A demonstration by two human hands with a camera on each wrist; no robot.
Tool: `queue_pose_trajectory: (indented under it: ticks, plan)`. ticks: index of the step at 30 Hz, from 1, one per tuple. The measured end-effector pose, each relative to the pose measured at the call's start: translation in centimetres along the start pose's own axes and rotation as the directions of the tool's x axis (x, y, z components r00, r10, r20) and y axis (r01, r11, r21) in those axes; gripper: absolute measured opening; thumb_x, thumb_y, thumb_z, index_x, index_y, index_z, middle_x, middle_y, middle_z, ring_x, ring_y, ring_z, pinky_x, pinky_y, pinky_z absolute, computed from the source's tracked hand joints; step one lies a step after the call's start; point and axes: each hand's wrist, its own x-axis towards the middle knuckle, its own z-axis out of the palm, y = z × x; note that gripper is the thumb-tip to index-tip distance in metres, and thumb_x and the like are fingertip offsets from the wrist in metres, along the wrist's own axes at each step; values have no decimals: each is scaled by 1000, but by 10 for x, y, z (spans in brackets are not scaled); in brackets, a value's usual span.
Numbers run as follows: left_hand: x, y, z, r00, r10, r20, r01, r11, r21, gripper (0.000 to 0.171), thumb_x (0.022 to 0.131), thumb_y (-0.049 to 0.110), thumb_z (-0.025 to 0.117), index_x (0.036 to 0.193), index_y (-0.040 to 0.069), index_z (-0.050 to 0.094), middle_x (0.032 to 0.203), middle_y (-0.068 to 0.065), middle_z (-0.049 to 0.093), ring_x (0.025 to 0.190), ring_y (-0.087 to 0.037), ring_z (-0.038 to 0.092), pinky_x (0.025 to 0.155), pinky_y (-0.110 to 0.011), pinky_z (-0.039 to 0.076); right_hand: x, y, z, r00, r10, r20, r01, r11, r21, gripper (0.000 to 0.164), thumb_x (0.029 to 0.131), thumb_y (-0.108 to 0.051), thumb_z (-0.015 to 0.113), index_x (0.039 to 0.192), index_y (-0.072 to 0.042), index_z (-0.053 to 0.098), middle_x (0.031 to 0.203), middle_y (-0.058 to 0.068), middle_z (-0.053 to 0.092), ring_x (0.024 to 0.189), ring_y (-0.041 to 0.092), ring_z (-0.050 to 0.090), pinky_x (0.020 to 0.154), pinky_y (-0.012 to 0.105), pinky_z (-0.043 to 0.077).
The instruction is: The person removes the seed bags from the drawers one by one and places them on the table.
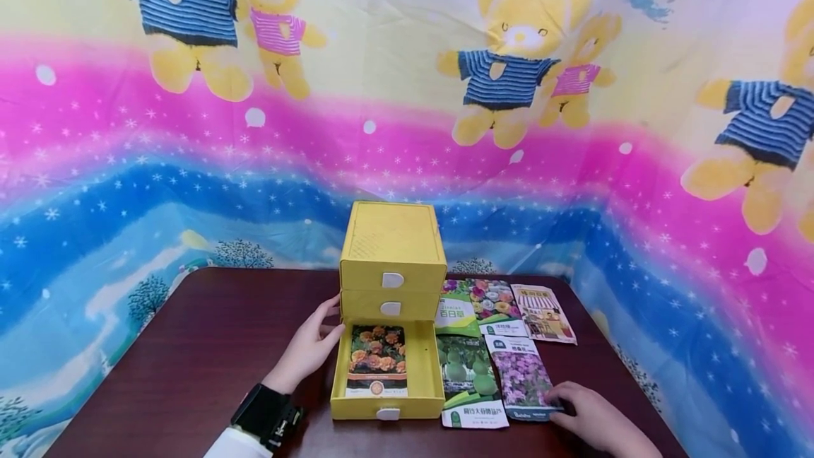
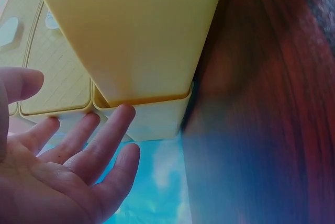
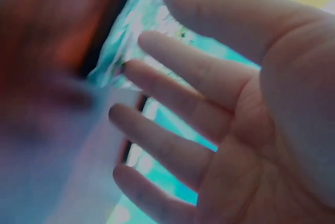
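A yellow drawer box [image 1: 393,235] with three stacked drawers stands on the table. Its bottom drawer [image 1: 425,366] is pulled out, and a seed packet with orange flowers [image 1: 378,355] lies inside on the left. My left hand [image 1: 310,341] is at the box's left side, fingertips against its edge; in the left wrist view the fingers are spread, holding nothing. My right hand [image 1: 588,412] is at the lower right corner of a purple-flower seed packet [image 1: 523,380], fingertips over its edge. The right wrist view shows its fingers extended and apart, with nothing in the palm.
Right of the drawer lies a green gourd seed packet [image 1: 470,380]. Behind it are a green-and-white packet [image 1: 456,313], a mixed-flower packet [image 1: 496,306] and a packet picturing a striped awning [image 1: 543,313]. A patterned cloth [image 1: 381,161] hangs behind the dark table [image 1: 210,345].
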Motion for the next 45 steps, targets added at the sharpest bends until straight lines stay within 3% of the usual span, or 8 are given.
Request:
queue_pose_trajectory:
  ticks: [4, 10, 14, 21, 29, 32, 37, 45]
  plan:
    - [-1, 0, -1, 1000, -3, -2, 3, 1000, -7, 60, 103, 13, 60, 158, 18, 36, 145, -16, 54, 108, -27, 68, 85, -39, 56, 1, -21, -4, 997, 30, -66, -33, 999, -39, 21, 88, -27, 79, 107, -18, 76, 102, -7, 68, 95, 17, 67, 84, 44, 57]
    - [-2, -1, -1, 1000, -5, -2, 5, 1000, -17, 59, 104, 13, 60, 158, 18, 37, 145, -16, 54, 107, -26, 68, 85, -39, 57, 1, -55, -11, 977, -153, -150, 135, 983, -121, 23, 91, -26, 76, 112, -16, 74, 108, -4, 70, 96, 18, 69, 80, 39, 58]
    - [-2, -1, 0, 1000, -9, 4, 9, 1000, -17, 59, 104, 13, 60, 158, 18, 36, 145, -15, 53, 108, -26, 67, 85, -38, 56, 7, -83, -15, 946, -256, -198, 229, 961, -153, 19, 94, -23, 73, 113, -20, 74, 113, -3, 71, 98, 17, 70, 82, 38, 57]
    - [-1, -1, 1, 1000, -17, 4, 17, 1000, -12, 60, 103, 13, 60, 158, 20, 36, 144, -13, 54, 106, -24, 67, 85, -36, 56, 21, -141, -14, 871, -440, -218, 415, 897, -154, 14, 99, -23, 69, 110, -31, 72, 108, -14, 70, 100, 7, 67, 81, 31, 56]
    - [3, -2, 3, 1000, 0, 0, 0, 1000, -3, 61, 103, 13, 60, 159, 20, 35, 144, -14, 54, 104, -24, 68, 82, -36, 57, 44, -188, 5, 824, -516, -236, 471, 854, -221, 17, 97, -23, 71, 112, -29, 71, 113, -12, 68, 107, 9, 65, 92, 31, 54]
    - [3, -2, 4, 1000, -4, 3, 5, 1000, -9, 61, 104, 13, 60, 159, 21, 35, 144, -14, 54, 104, -23, 68, 82, -35, 56, 56, -195, 13, 824, -530, -198, 481, 841, -248, 18, 95, -23, 74, 112, -27, 72, 111, -9, 69, 104, 11, 66, 89, 31, 55]
    - [3, -2, 4, 1000, 1, -3, -1, 1000, -9, 61, 103, 13, 61, 158, 19, 36, 144, -16, 54, 103, -23, 68, 82, -36, 56, 75, -202, 19, 838, -544, -39, 523, 821, -229, 27, 94, -17, 75, 120, -21, 72, 116, -4, 68, 106, 15, 66, 89, 29, 54]
    - [1, -3, 5, 1000, -18, -2, 18, 1000, -13, 62, 103, 13, 60, 159, 22, 34, 144, -13, 54, 103, -22, 67, 84, -36, 55, 98, -212, 28, 796, -591, 134, 605, 782, -150, 42, 87, -12, 81, 127, -17, 70, 127, -2, 66, 114, 16, 65, 95, 25, 53]
